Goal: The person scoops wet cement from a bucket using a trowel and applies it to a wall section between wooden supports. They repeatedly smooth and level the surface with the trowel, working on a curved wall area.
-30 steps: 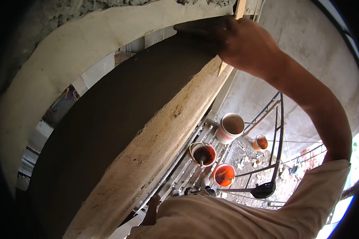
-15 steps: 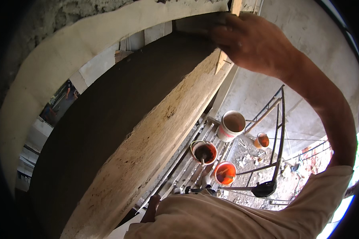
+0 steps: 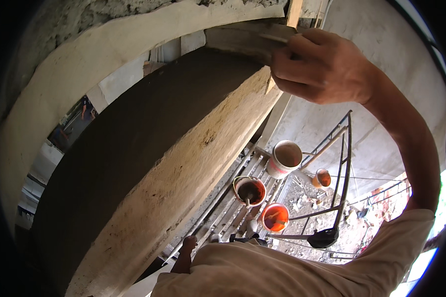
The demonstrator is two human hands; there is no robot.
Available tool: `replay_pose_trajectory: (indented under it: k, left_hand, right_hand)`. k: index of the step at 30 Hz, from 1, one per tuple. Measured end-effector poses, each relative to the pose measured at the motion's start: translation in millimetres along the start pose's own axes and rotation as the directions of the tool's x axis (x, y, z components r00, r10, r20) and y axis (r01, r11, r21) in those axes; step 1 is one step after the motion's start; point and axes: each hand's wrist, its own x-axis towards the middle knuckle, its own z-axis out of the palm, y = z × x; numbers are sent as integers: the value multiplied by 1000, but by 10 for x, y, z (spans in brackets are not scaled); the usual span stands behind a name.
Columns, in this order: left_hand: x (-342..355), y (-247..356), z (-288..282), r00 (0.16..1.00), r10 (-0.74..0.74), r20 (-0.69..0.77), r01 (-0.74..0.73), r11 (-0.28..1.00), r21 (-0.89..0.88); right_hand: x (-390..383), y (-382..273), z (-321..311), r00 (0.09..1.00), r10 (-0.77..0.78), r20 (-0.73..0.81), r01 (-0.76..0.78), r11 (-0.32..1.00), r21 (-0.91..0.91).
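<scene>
My right hand [image 3: 324, 69] is closed at the far end of the ledge, with a flat trowel [image 3: 278, 37] in its grip. The trowel shows nearly edge-on, its handle mostly hidden by my fingers. Beneath it lies the dark, smooth wet mortar [image 3: 129, 119] that covers the ledge's curved top. The ledge's pale, rough front face [image 3: 183, 168] runs diagonally from upper right to lower left. A wooden strip [image 3: 294, 12] stands upright beside the hand. Lower down, near the ledge's underside, my left hand [image 3: 189, 242] is curled closed; anything inside it is hidden.
Below is a slatted scaffold platform [image 3: 228, 218] with a pale bucket [image 3: 286, 158], a bucket of dark mortar [image 3: 249, 190] and an orange bucket [image 3: 275, 218] holding a tool. A smaller bucket [image 3: 322, 178] stands beyond the metal frame [image 3: 342, 168]. A cream curved band [image 3: 84, 59] arches overhead.
My right hand has drawn slightly right and down, away from the far corner, uncovering part of the trowel. My left hand has risen slightly into fuller view.
</scene>
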Motion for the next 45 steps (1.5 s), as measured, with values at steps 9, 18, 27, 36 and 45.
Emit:
replay_pose_trajectory:
  k: [9, 18, 27, 36, 45]
  left_hand:
    - [400, 1272, -277, 885, 234, 402, -151, 962, -228]
    - [1008, 4161, -1220, 828, 414, 379, 128, 518, -846]
    - [869, 4136, -1094, 891, 293, 347, 190, 455, -870]
    - [830, 3950, -1076, 926, 96, 364, 314, 336, -888]
    - [1073, 1075, -789, 856, -515, -44, 359, 653, -667]
  right_hand:
    - [-671, -860, -815, 937, 345, -51, -346, 938, -15]
    - [-269, -4469, -604, -193, 766, 614, -710, -541, 451]
    - [-349, -5114, -664, -210, 149, 966, -200, -974, 106]
    - [-392, -5022, -725, 68, 205, 976, -420, -882, 214]
    - [-1266, -3725, -934, -140, 310, 940, -179, -942, 283]
